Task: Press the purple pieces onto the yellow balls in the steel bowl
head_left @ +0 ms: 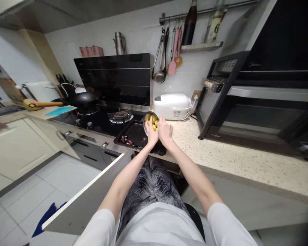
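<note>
A metal bowl [145,127] is tipped over on its side above a black baking tray [136,130], its mouth facing me. Inside it are several yellow chunks [154,119], perhaps potato; their kind is not certain. My right hand [165,131] is closed at the bowl's right rim. My left hand [152,134] reaches into the mouth with fingers stretched out among the yellow chunks; the fingertips are partly hidden. Several dark reddish-purple pieces [127,140] lie at the tray's left front.
Left of the tray, a gas hob [100,119] carries a black wok [83,98]. A white rice cooker [172,106] stands behind the bowl. At right is a dark oven [267,119] on the speckled counter [195,133]. An open cabinet door [92,191] juts out at my left.
</note>
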Motion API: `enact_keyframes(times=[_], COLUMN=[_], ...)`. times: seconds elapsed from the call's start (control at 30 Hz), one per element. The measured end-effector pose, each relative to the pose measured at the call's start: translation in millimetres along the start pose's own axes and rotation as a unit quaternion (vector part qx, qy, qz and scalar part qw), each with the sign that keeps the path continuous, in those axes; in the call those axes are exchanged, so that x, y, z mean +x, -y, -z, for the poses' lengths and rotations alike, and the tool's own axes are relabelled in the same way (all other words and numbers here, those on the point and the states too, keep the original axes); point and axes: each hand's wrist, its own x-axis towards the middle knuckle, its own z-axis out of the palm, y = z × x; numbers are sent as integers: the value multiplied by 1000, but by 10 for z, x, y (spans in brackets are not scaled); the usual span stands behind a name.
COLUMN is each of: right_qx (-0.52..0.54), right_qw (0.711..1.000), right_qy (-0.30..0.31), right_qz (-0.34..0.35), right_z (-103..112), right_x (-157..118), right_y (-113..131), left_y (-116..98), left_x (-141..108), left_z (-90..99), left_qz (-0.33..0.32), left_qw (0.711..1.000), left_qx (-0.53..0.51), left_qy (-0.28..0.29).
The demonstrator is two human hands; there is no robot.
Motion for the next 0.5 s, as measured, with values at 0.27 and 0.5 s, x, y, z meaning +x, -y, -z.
enact_keyframes(times=[0.27,0.5], right_qx=[12,50], right_qw=[999,995], right_qy=[-29,-78], right_qz=[26,45], right_z=[-88,-119], right_x=[-86,-147], right_y=[42,125], left_y=[63,6], left_x=[47,79], left_z=[-91,-114], left_qz=[18,45], left_qw=[998,989], left_qx=[-22,-87], left_qy=[-55,-107])
